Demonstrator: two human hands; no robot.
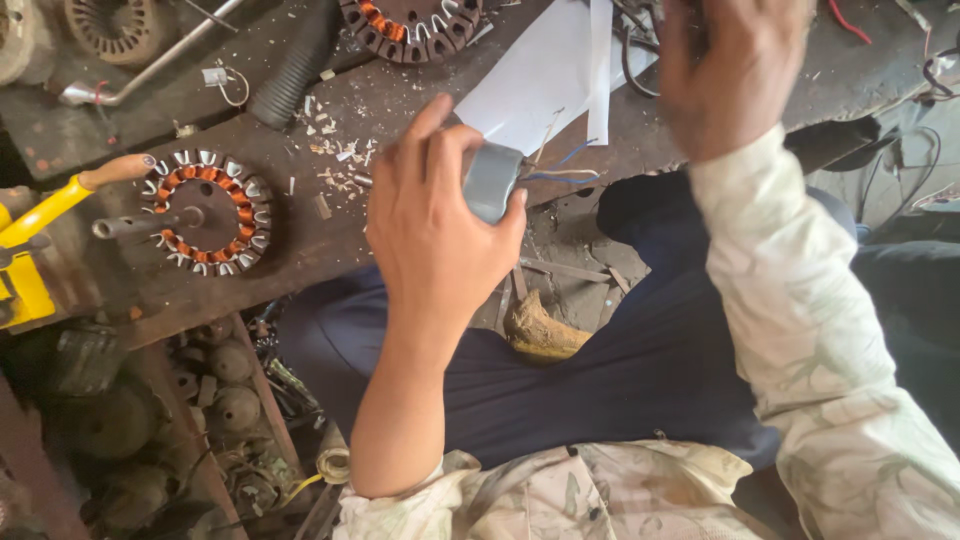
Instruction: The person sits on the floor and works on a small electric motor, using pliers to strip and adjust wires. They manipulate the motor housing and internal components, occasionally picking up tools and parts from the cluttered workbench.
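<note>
The small grey cylindrical capacitor (pixel 492 180) with thin blue and white leads sits in the left hand (pixel 435 235), held just above the near edge of the dark, worn wooden desk (pixel 300 230). The fingers are curled around its body, thumb across the side — a closed grip. The part looks light, rigid and smooth-skinned, so it may slip; the casing is the place to grip, not the leads, which look thin and easily bent.

The right hand (pixel 735 70) is raised over the far edge of the desk, blurred; whether it is open or closed cannot be told.

Count — one capacitor, one white paper sheet (pixel 545 75) behind it, two copper-wound ring-shaped motor stators (pixel 205 212) on the desk, the second (pixel 412 25) at the far edge. One yellow-framed tool with a wooden handle (pixel 60 205) lies at the left edge.
</note>
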